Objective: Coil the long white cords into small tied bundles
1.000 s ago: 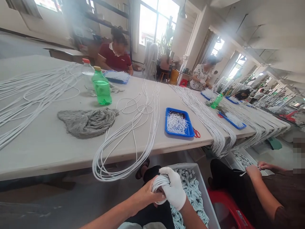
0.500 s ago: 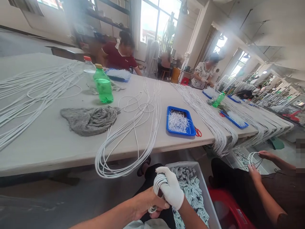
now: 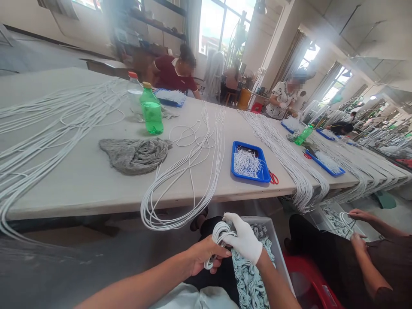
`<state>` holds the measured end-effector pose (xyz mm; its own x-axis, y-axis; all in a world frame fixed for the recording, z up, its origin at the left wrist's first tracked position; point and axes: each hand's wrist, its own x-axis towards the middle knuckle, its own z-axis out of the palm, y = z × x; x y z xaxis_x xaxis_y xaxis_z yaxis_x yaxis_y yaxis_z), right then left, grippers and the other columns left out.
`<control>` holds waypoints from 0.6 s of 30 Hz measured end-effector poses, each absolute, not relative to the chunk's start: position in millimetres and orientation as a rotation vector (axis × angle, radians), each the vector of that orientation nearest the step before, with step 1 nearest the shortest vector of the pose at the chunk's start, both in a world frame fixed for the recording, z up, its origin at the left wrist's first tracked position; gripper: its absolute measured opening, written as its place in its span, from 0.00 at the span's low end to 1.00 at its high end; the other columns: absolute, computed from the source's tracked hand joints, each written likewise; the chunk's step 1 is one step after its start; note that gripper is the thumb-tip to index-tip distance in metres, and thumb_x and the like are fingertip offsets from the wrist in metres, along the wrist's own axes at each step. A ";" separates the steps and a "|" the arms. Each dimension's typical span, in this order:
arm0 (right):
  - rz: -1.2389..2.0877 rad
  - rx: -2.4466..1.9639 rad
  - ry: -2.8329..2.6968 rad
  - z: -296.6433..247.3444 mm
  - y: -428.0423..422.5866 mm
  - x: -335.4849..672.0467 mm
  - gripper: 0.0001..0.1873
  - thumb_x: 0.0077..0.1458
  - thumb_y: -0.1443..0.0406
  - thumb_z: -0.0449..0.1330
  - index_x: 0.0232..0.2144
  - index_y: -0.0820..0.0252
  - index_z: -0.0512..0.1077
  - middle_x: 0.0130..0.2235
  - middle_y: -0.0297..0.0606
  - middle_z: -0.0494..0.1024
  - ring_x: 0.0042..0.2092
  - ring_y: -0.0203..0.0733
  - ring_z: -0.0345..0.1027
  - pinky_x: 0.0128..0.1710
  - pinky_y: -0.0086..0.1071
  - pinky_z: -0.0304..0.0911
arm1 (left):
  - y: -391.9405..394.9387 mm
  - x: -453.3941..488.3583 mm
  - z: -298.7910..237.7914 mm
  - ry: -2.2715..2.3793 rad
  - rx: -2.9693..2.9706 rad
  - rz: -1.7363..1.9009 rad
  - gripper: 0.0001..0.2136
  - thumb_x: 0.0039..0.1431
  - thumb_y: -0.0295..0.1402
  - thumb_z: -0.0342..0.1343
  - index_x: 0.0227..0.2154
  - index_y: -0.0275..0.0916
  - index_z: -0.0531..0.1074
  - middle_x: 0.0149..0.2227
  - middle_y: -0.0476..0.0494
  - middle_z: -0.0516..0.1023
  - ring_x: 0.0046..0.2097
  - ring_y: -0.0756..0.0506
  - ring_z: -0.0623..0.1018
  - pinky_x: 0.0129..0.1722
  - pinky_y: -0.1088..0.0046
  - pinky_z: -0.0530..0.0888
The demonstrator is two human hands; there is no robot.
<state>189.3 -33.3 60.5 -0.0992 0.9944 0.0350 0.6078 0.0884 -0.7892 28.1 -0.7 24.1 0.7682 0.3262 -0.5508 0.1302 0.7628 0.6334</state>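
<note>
Gripping with my bare left hand (image 3: 206, 256) and gloved right hand (image 3: 244, 238), both closed around a white cord coil (image 3: 219, 235) just beside the crate (image 3: 274, 251); a slack grip could drop loops into the crate's cords, tangling them.

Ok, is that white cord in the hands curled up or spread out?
Coiled up: the white cord makes loops held between the bare left hand and the gloved right hand.
</note>
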 end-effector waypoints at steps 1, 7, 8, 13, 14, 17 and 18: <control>0.807 -1.619 -1.848 64.5 -32.7 194.7 0.25 0.51 0.67 0.59 0.52 0.55 0.66 0.49 0.37 0.74 0.49 0.43 0.68 0.50 0.36 0.62 | 1.0 27.5 22.0 0.720 0.704 0.130 0.18 0.34 0.31 0.66 0.31 0.39 0.66 0.18 0.57 0.63 0.18 0.55 0.59 0.16 0.78 0.58; 0.327 -1.753 -2.522 65.9 -24.0 209.3 0.08 0.57 0.69 0.55 0.34 0.59 0.74 0.35 0.40 0.75 0.41 0.44 0.66 0.42 0.35 0.57 | 6.4 31.1 12.0 0.815 0.662 0.156 0.23 0.32 0.36 0.70 0.34 0.36 0.69 0.18 0.57 0.62 0.19 0.55 0.62 0.16 0.78 0.59; 0.237 -1.782 -2.584 62.9 -22.8 208.7 0.07 0.57 0.68 0.55 0.31 0.60 0.74 0.35 0.41 0.74 0.41 0.44 0.66 0.41 0.34 0.57 | 6.6 32.4 11.1 0.808 0.666 0.160 0.23 0.32 0.36 0.70 0.33 0.35 0.70 0.19 0.57 0.63 0.19 0.54 0.62 0.16 0.78 0.59; 0.447 -1.998 -2.421 57.8 -23.3 209.4 0.09 0.57 0.67 0.54 0.27 0.61 0.72 0.37 0.39 0.69 0.31 0.36 0.64 0.31 0.30 0.54 | 8.4 37.0 6.5 0.807 0.698 0.183 0.21 0.33 0.38 0.70 0.30 0.36 0.69 0.19 0.56 0.63 0.19 0.55 0.62 0.16 0.78 0.59; 0.609 -1.973 -2.312 60.1 -23.7 211.5 0.09 0.58 0.67 0.54 0.27 0.61 0.71 0.36 0.38 0.69 0.31 0.35 0.64 0.31 0.29 0.55 | 9.3 37.4 5.5 0.815 0.713 0.185 0.21 0.33 0.38 0.70 0.30 0.36 0.69 0.19 0.56 0.64 0.19 0.55 0.62 0.16 0.77 0.59; 1.204 -1.753 -1.870 68.3 -24.6 217.7 0.10 0.59 0.61 0.54 0.30 0.60 0.69 0.30 0.33 0.68 0.29 0.34 0.63 0.29 0.28 0.57 | 13.3 37.9 3.1 0.788 0.767 0.177 0.22 0.34 0.42 0.70 0.30 0.36 0.69 0.21 0.55 0.65 0.20 0.54 0.64 0.17 0.77 0.61; 1.380 -1.668 -1.716 69.5 -24.8 218.2 0.11 0.59 0.58 0.53 0.31 0.60 0.68 0.28 0.31 0.67 0.27 0.33 0.63 0.28 0.27 0.58 | 14.7 37.9 2.8 0.762 0.781 0.167 0.22 0.35 0.42 0.70 0.30 0.36 0.69 0.22 0.54 0.66 0.21 0.54 0.64 0.18 0.77 0.62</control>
